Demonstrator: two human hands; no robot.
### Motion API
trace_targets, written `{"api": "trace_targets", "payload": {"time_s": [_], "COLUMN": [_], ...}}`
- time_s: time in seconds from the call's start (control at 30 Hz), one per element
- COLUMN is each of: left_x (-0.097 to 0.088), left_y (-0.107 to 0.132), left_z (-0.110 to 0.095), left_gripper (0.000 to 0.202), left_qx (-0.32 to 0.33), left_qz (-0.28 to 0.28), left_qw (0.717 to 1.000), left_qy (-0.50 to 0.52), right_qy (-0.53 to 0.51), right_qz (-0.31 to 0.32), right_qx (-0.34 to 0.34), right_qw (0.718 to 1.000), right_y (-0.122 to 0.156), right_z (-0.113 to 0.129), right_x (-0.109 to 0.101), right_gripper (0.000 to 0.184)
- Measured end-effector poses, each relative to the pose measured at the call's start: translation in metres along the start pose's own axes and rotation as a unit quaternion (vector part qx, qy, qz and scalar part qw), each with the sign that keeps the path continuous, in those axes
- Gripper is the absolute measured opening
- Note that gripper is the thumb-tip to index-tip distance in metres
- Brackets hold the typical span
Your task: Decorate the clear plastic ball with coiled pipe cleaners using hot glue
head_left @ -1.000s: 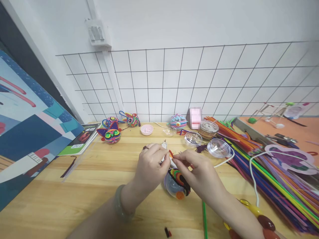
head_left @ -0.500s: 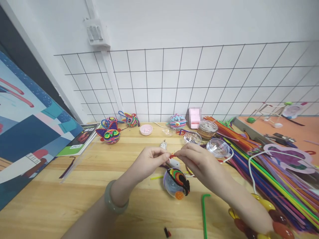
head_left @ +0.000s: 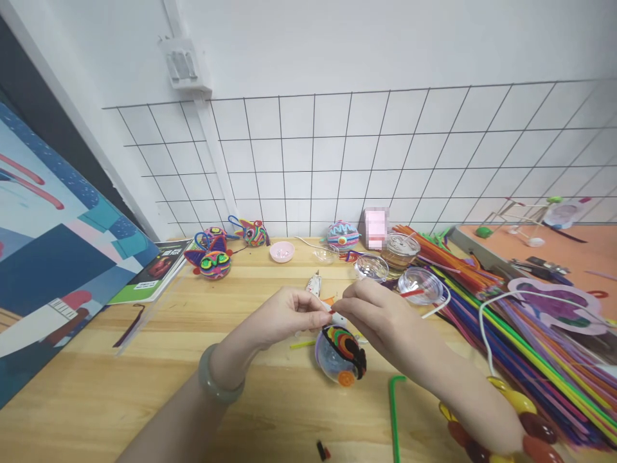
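Note:
My left hand and my right hand meet fingertip to fingertip over the wooden table. Both pinch a small red pipe-cleaner piece. Just below them lies a clear plastic ball wrapped with black, orange and green pipe-cleaner coils. A glue gun lies on the table right behind my fingers. A jade bangle sits on my left wrist, and a beaded bracelet on my right wrist.
Several finished colourful balls and a pink dish stand by the wire grid wall. Clear half-shells and a heap of pipe cleaners fill the right. A bent green pipe cleaner lies near the front. A painted board leans at left.
My hands have lifted slightly off the clear ball and drawn together, fingertips pinching the red piece. The bent end of the green pipe cleaner has come into view.

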State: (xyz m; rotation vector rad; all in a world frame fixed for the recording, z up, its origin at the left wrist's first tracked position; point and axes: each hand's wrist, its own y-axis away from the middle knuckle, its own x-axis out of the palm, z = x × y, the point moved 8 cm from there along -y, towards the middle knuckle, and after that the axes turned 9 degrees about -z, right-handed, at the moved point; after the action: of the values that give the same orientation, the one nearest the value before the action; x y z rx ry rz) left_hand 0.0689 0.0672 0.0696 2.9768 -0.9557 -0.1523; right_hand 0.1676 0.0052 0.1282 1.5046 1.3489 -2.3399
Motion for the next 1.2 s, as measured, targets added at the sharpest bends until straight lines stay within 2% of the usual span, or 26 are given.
{"api": "trace_targets", "payload": {"time_s": [0.23, 0.5, 0.7, 0.77, 0.9, 1.03, 1.2], "left_x": [-0.006, -0.002, 0.001, 0.003, 0.006, 0.002, 0.002], "left_y": [0.000, 0.003, 0.004, 0.002, -0.001, -0.001, -0.001], "left_z": [-0.005, -0.018, -0.008, -0.003, 0.000, -0.001, 0.003], "left_gripper": [0.023, 0.027, 0.030, 0.029, 0.029, 0.031, 0.030], "left_qx": [0.019, 0.060, 0.048, 0.030, -0.011, -0.025, -0.019], "left_qz": [-0.048, -0.134, -0.201, -0.189, -0.126, -0.099, -0.066], "left_qw": [0.999, 0.988, 0.973, 0.971, 0.973, 0.985, 0.995], "left_qy": [-0.012, 0.045, 0.108, 0.146, 0.193, 0.136, 0.072], "right_qy": [0.013, 0.003, -0.031, -0.032, -0.024, -0.014, 0.004], "right_qz": [-0.047, -0.135, -0.167, -0.160, -0.109, -0.071, -0.034], "right_qx": [-0.010, 0.089, 0.114, 0.116, 0.094, 0.054, 0.038], "right_qw": [0.999, 0.987, 0.979, 0.980, 0.989, 0.996, 0.999], "right_y": [0.002, 0.009, 0.011, 0.010, 0.005, 0.001, 0.000], "right_z": [0.004, 0.003, 0.002, -0.002, -0.009, -0.009, -0.004], "right_x": [0.001, 0.000, 0.000, -0.001, -0.002, -0.004, -0.001], "right_gripper": [0.020, 0.014, 0.012, 0.012, 0.015, 0.021, 0.023]}}
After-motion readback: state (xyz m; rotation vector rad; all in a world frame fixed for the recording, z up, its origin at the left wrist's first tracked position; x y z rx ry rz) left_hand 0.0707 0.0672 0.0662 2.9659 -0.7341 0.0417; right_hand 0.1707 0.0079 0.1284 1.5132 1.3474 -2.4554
